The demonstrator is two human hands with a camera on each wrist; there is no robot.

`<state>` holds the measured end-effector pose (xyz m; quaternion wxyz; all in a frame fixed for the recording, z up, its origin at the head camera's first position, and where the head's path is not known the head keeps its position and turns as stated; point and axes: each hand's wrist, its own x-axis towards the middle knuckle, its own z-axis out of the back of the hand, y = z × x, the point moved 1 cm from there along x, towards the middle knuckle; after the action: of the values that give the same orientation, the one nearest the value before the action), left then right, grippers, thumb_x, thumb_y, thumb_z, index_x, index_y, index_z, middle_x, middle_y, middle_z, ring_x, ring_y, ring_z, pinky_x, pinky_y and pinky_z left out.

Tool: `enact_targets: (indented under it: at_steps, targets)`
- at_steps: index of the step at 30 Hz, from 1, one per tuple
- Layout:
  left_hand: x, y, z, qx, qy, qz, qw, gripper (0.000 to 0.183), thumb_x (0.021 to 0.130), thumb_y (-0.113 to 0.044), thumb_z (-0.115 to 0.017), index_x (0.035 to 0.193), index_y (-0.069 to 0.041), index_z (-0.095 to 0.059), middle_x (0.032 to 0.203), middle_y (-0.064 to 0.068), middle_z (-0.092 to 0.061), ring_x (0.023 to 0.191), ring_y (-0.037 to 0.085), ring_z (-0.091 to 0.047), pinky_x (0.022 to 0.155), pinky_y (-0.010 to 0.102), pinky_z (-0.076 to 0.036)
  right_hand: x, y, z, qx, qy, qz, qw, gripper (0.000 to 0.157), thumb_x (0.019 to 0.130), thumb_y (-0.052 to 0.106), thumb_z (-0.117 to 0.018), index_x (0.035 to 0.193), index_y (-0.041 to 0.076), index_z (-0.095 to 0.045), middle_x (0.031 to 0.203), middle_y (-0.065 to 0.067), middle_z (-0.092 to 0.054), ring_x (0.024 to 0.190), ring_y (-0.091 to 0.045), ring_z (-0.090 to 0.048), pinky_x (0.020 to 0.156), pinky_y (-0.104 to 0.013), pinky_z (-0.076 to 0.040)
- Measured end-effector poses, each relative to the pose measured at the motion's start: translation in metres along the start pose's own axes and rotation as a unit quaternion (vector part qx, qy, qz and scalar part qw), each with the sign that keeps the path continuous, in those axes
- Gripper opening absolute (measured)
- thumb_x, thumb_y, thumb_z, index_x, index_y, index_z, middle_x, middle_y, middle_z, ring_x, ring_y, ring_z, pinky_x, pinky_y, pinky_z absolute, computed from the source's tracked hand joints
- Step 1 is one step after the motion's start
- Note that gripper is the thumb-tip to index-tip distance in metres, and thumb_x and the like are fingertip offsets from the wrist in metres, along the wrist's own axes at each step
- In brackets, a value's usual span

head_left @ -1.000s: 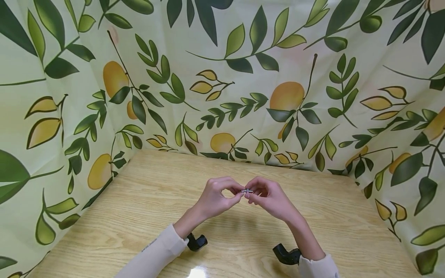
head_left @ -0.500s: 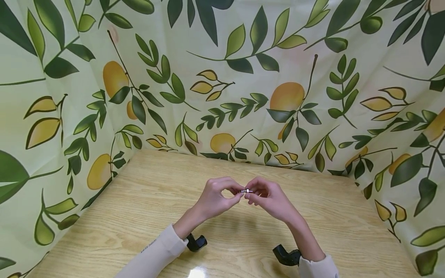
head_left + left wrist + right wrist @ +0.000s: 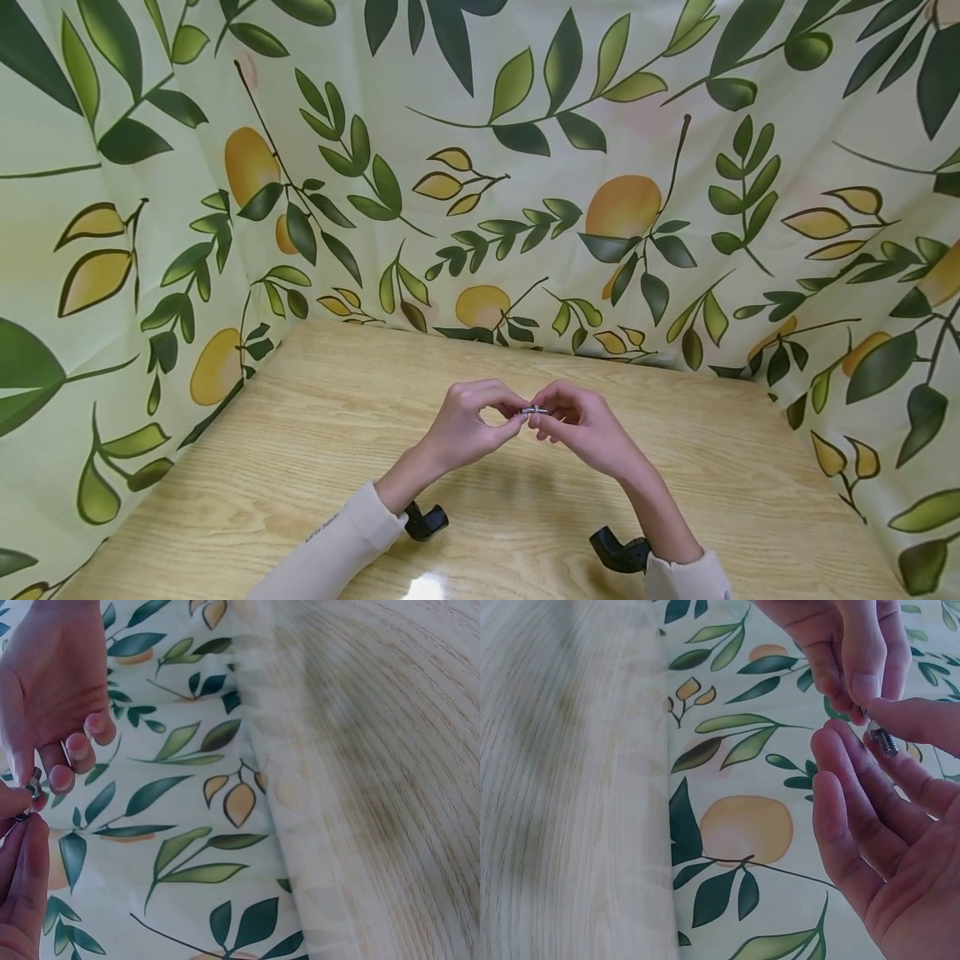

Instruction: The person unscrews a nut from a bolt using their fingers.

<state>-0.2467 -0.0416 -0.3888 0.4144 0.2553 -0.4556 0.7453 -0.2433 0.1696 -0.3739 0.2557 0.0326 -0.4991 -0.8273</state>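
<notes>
Both hands meet over the table around a small silver bolt [image 3: 536, 410] with a threaded shank. The left hand [image 3: 465, 423] pinches one end of the bolt between thumb and forefinger. At the nut [image 3: 873, 730] on the bolt, the right hand [image 3: 581, 421] has its thumb and forefinger, its other fingers loosely bent. In the right wrist view the bolt's threaded end [image 3: 888, 743] sticks out past the nut, between the right thumb and fingers. Fingertips hide most of the bolt in the left wrist view, where only bits of metal [image 3: 34, 784] show.
The hands are above a light wood-grain table [image 3: 360, 375]. A cloth [image 3: 525, 167] printed with leaves and fruit hangs behind and at both sides. Black wrist-worn pieces [image 3: 426, 522] jut out below each forearm.
The hands stay almost in place, fingertips on the bolt. The glint on the metal differs slightly, and the head view has shifted a little.
</notes>
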Motion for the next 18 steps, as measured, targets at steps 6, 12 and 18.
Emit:
enact_targets:
  at_steps: [6, 12, 18]
  targets:
    - [0.0007, -0.0002, 0.0006, -0.001, -0.001, -0.001, 1.0000, 0.011, 0.085, 0.000, -0.080, 0.094, -0.007, -0.080, 0.087, 0.002, -0.078, 0.076, 0.007, -0.072, 0.074, 0.014, -0.059, 0.0002, 0.0003, -0.0004, -0.002, -0.003, 0.000, 1.000, 0.018, 0.099, 0.018, -0.070, 0.111, 0.006, -0.068, 0.098, -0.013, -0.072, 0.077, -0.017, -0.071, 0.070, -0.034, -0.062]
    - [-0.0006, 0.0002, 0.0003, 0.001, -0.004, -0.004, 1.0000, 0.012, 0.085, 0.000, -0.080, 0.094, -0.008, -0.080, 0.087, 0.002, -0.078, 0.076, 0.007, -0.072, 0.073, 0.014, -0.059, -0.0003, -0.0002, -0.0015, 0.001, 0.008, -0.005, 1.000, 0.019, 0.103, 0.022, -0.065, 0.111, 0.004, -0.068, 0.099, -0.014, -0.073, 0.080, -0.020, -0.072, 0.070, -0.035, -0.063]
    - [0.0005, -0.0010, 0.0013, 0.000, -0.003, -0.007, 1.0000, 0.012, 0.085, 0.000, -0.080, 0.095, -0.006, -0.080, 0.088, 0.003, -0.078, 0.076, 0.007, -0.072, 0.074, 0.014, -0.059, -0.0004, 0.0010, -0.0015, 0.004, -0.002, 0.006, 1.000, 0.018, 0.098, 0.016, -0.071, 0.111, 0.005, -0.066, 0.097, -0.014, -0.072, 0.077, -0.019, -0.072, 0.069, -0.034, -0.062]
